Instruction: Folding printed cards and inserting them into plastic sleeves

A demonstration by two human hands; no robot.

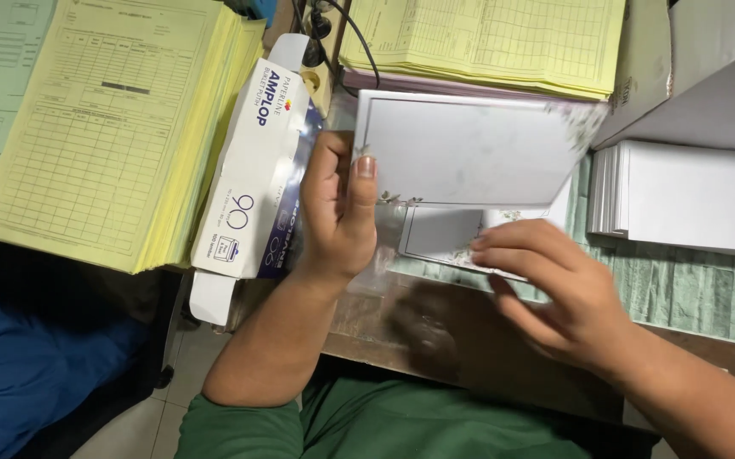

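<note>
Left hand grip clamped on left edge of a white floral-bordered card, held tilted above the tabletop. Right hand fingers loosely apart, resting on a second card lying flat below. Envelope box just left of the hand; yellow form stacks beyond it, white sheet stack at right.

Soft overhead light; slight blur, dim underneath.

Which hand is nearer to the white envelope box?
Left. The left hand is right beside the white envelope box, gripping a pale card; the right hand is farther off, past the card.
</note>
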